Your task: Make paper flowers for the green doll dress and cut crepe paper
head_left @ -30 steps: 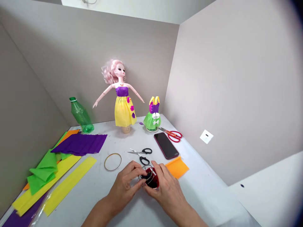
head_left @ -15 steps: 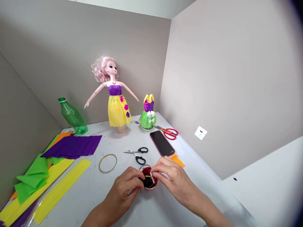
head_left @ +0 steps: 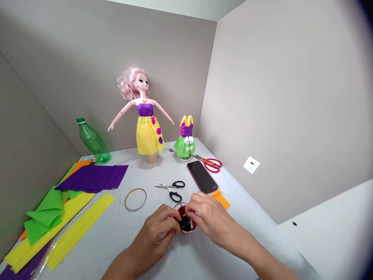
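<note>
As left hand [head_left: 154, 237], right hand [head_left: 211, 217] clasp red disc [head_left: 186, 229].

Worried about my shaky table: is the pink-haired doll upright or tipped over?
Upright: the pink-haired doll stands vertically on its tan stand on the table, with its arms held out to the sides.
</note>
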### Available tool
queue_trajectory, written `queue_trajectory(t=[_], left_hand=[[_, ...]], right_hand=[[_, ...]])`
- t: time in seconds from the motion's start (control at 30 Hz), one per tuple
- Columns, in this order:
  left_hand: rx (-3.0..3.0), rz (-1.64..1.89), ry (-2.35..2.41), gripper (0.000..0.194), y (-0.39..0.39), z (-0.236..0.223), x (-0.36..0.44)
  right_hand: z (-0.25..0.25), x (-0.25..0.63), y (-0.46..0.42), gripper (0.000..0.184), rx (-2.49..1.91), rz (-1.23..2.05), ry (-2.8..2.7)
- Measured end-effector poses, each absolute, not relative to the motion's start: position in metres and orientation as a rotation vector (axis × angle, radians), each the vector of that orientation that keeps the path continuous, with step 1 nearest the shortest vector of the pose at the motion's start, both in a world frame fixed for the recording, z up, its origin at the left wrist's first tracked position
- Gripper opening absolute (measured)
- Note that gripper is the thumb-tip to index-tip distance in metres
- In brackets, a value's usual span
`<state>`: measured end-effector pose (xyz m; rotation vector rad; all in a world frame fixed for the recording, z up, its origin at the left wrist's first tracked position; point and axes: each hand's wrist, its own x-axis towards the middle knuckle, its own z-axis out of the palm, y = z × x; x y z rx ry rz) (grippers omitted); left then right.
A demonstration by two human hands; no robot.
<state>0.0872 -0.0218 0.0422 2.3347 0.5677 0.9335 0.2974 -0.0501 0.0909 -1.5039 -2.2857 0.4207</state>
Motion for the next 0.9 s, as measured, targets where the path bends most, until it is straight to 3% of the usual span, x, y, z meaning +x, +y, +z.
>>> queue_trajectory(t=[0.43,0.63,0.73,0.9], left_hand=[[2.203,0.872,0.661,0.03,-0.024,0.04,0.087],[2.247,0.786,0.733,0.057,-0.028,0.047,0.092],[2.301,0.775,0.733,0.046,-0.03,0.049,0.097],[2.276,0.856,0.798,0.005,-0.03,0.046,0.104]], right_hand=[[0.062,0.298,-0.038,0.018,-1.466,1.173,-1.502],[0.057,0.299,-0.041,0.019,-1.449,1.143,-1.533],[0.059,0.296,-0.043,0.019,-1.46,1.046,-1.577],[0.058,0.294,-0.044,0.02,-1.456,0.985,-1.587]])
